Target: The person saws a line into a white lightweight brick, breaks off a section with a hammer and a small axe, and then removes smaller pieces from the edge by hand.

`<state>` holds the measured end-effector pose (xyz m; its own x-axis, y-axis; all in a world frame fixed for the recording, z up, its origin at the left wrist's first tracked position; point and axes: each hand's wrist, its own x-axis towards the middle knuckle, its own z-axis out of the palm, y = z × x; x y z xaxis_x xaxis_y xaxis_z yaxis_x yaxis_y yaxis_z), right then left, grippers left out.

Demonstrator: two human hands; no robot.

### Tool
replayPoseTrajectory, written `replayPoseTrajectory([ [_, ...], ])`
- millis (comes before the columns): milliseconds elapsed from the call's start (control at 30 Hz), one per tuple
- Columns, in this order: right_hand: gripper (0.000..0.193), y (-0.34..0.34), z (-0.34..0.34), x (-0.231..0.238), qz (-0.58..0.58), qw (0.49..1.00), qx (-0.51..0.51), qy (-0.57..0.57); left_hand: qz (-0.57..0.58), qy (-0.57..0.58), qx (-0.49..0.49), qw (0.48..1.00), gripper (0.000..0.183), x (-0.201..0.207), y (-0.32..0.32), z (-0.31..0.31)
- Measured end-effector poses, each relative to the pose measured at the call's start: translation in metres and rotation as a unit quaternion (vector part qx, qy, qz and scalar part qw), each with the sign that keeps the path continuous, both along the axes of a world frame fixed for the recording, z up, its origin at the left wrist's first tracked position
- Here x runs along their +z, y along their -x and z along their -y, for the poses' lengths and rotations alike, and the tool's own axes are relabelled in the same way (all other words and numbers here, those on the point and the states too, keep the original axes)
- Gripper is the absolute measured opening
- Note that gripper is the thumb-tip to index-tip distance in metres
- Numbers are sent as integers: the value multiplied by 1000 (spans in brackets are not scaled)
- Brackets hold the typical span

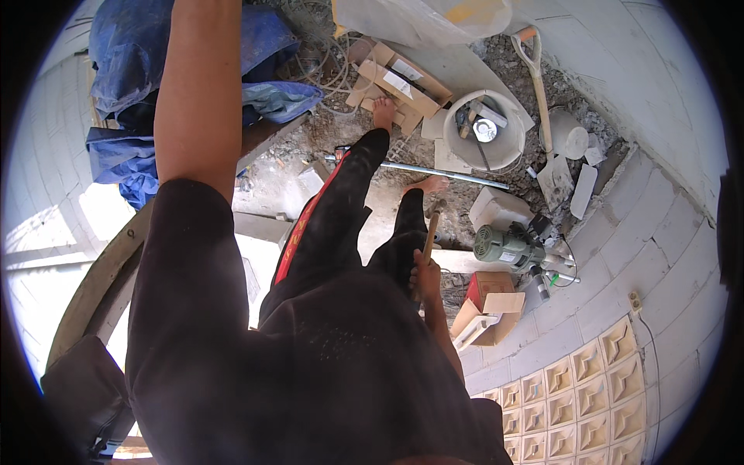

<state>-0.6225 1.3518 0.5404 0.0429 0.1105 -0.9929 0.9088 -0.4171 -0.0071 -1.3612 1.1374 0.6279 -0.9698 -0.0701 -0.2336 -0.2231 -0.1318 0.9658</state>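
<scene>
My right hand (426, 279) is closed round the wooden handle of a hammer (431, 234), held low beside my right leg. The hammer's head points away from me and blends into the ground behind it. My left arm (198, 93) stretches up past the top edge, so my left hand and whatever it touches are out of sight. Beyond the hammer, my bare feet (383, 113) stand on rough, rubble-strewn ground. A long metal pipe (457, 176) lies across the ground by them.
A white bucket (517, 147) holds tools; a shovel (541, 101) leans near the right wall. Closer are a green motor pump (496, 246) and an opened carton (505, 304). Blue tarps (128, 62) hang left, beside a curved wooden piece (97, 291). Patterned blocks (589, 391) line the lower right.
</scene>
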Motion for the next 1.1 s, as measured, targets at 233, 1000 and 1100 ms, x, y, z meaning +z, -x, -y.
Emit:
replayPoseTrajectory([
  [233, 41, -8, 4, -30, -32, 999, -32, -6, 96, -12, 33, 995, 90, -38, -121, 45],
  [1000, 48, -105, 2, -91, 54, 976, -178, 117, -60, 665, -568, 481, 70, -480, -433, -157],
  [1100, 45, -94, 3, -92, 78, 964, -209, 144, -17, 667, -607, 433, 74, -451, -454, -141],
])
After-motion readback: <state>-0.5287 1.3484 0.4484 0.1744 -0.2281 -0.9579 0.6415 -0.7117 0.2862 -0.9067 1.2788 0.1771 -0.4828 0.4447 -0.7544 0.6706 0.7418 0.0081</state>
